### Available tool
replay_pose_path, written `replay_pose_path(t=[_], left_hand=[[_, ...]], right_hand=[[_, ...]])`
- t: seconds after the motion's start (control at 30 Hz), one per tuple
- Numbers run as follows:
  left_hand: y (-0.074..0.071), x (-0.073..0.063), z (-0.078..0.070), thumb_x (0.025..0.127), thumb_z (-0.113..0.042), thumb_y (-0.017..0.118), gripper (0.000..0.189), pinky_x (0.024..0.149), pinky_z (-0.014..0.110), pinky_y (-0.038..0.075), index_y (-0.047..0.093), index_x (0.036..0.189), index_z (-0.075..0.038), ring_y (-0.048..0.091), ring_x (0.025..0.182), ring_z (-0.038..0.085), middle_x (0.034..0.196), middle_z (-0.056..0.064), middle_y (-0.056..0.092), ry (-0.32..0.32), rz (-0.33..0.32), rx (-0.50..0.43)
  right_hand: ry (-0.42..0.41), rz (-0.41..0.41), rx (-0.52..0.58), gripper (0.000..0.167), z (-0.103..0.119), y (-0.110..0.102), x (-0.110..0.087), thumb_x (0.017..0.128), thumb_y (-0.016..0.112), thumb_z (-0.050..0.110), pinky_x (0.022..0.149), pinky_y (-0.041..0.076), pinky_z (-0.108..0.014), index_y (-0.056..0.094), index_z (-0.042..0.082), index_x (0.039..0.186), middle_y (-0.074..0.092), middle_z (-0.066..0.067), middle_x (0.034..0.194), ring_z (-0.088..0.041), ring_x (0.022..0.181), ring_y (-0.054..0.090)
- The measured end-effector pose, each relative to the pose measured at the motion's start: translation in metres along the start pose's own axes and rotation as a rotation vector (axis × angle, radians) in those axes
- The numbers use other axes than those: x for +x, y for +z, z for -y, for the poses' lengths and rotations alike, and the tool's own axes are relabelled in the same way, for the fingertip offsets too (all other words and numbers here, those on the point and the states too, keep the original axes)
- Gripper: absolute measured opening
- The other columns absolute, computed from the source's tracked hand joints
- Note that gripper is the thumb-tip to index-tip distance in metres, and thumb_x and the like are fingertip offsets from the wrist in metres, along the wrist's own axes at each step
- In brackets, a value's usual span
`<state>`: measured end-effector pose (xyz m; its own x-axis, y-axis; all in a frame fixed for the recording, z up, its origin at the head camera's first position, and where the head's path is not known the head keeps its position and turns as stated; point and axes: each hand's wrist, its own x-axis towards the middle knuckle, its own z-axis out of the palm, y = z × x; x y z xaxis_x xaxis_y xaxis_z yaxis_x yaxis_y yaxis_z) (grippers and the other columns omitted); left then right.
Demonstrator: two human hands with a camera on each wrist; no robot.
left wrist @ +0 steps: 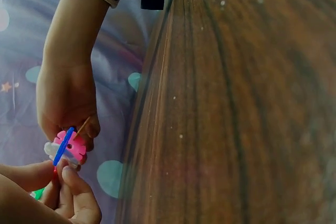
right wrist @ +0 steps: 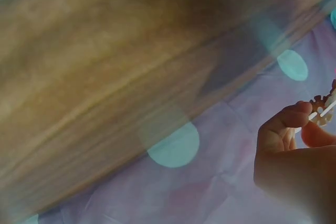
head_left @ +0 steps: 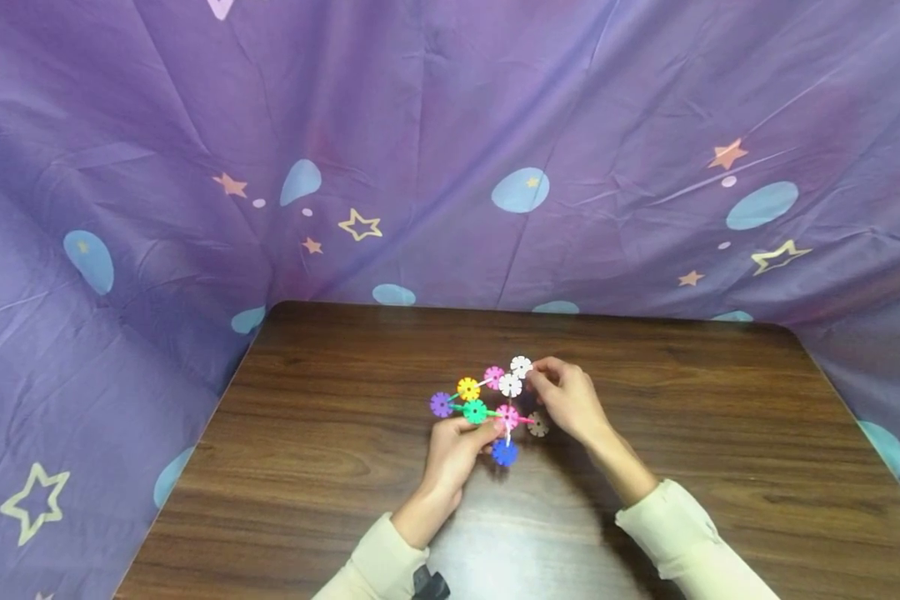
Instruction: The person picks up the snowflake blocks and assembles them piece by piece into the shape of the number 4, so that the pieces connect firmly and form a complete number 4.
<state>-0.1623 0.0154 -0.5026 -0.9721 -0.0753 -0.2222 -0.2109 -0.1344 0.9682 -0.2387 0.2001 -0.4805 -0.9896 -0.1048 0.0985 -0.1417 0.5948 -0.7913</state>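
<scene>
A chain of flower-shaped notched plastic discs is joined edge to edge in a loop above the table. My left hand (head_left: 450,457) grips it at the lower pink disc (head_left: 507,417), thumb over the front. At the upper right, my right hand (head_left: 572,402) pinches a white disc (head_left: 521,367) between thumb and fingers. Beside that is another white disc (head_left: 510,384), then a second pink disc (head_left: 494,377), a yellow disc (head_left: 468,388), a purple disc (head_left: 441,405) and a green disc (head_left: 475,411). A blue disc (head_left: 504,452) hangs below; a beige disc (head_left: 537,424) sticks out right.
The brown wood-grain table (head_left: 307,517) spreads beneath both hands. A purple cloth (head_left: 435,108) with stars and blue spots hangs behind it and at the sides. A black device (head_left: 430,583) sits at the left cuff.
</scene>
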Motion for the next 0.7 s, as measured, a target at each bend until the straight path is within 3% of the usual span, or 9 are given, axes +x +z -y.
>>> replay_pose_path(t=[0.13,0.43,0.7], left_hand=[[0.000,0.002,0.003,0.084,-0.011,0.081,0.023,0.058,0.021,0.051,0.077,0.096,0.008,0.057,0.057,0.006,0.076,0.000,0.075,-0.024,0.004,0.003],[-0.002,0.007,0.003,0.084,-0.009,0.078,0.022,0.045,0.017,0.034,0.077,0.098,0.007,0.045,0.049,0.002,0.060,-0.007,0.063,-0.101,0.049,-0.006],[-0.007,0.009,0.005,0.087,-0.005,0.074,0.025,0.043,0.012,0.036,0.074,0.108,0.007,0.053,0.053,0.000,0.086,0.008,0.080,-0.178,0.101,-0.071]], right_hand=[[0.021,0.029,-0.008,0.024,-0.005,0.003,0.002,0.101,0.060,0.017,0.061,0.050,-0.025,0.071,0.000,0.113,0.077,-0.014,0.088,-0.011,0.064,0.063],[0.042,0.086,-0.025,0.021,-0.013,0.007,0.011,0.101,0.060,0.017,0.056,0.047,-0.025,0.072,0.001,0.106,0.076,-0.014,0.085,-0.011,0.061,0.061],[0.096,0.145,-0.049,0.022,-0.021,0.013,0.019,0.101,0.059,0.018,0.060,0.047,-0.026,0.072,0.000,0.107,0.076,-0.011,0.084,-0.011,0.061,0.061]])
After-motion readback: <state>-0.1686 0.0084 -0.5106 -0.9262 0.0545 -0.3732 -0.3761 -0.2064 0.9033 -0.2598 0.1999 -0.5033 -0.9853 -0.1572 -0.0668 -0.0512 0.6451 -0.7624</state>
